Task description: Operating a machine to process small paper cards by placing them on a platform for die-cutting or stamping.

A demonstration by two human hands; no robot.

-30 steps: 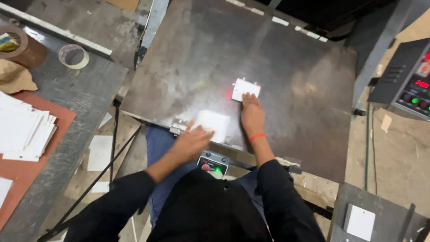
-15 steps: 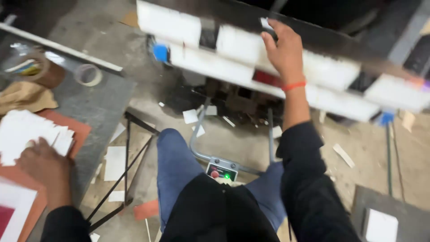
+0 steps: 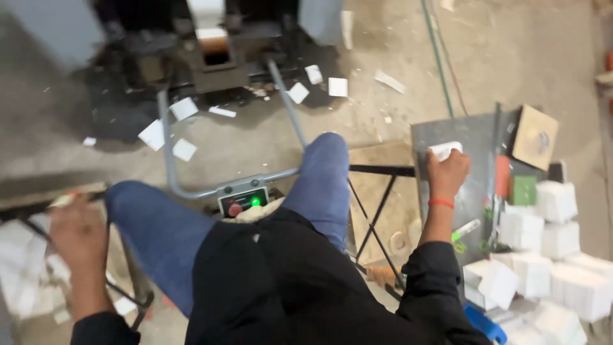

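We are seated, and our right hand (image 3: 447, 174) is out to the side over a grey metal desk (image 3: 476, 137). Its fingers are curled around a small white card (image 3: 445, 150), which sticks out just above the knuckles, with the near edge hidden inside the grip. The card sits at the desk's inner edge, near the corner, and the hand seems to rest against the metal there.

We judge the card to be very light, thin and fairly stiff, like cut paper board. It would bend or crease if squeezed hard, and its smooth face could slip between dry fingers. A pinch across the flat faces near one edge looks like the safest hold, thumb under and fingers on top, rather than a fist around it.

Further right on the desk lie stacks of white blocks (image 3: 555, 223), a green block (image 3: 523, 190) and a brown cardboard box (image 3: 535, 137), all well apart from the card in hand.

Our left hand (image 3: 80, 233) is blurred. It hovers over or touches a pile of white sheets (image 3: 22, 268) on the low desk at that side; we cannot tell whether it is open or closed on anything.

Between our knees a metal frame carries a switch box (image 3: 244, 201) with a red button and a green light. Loose white cards (image 3: 184, 108) litter the floor (image 3: 383, 57) ahead.
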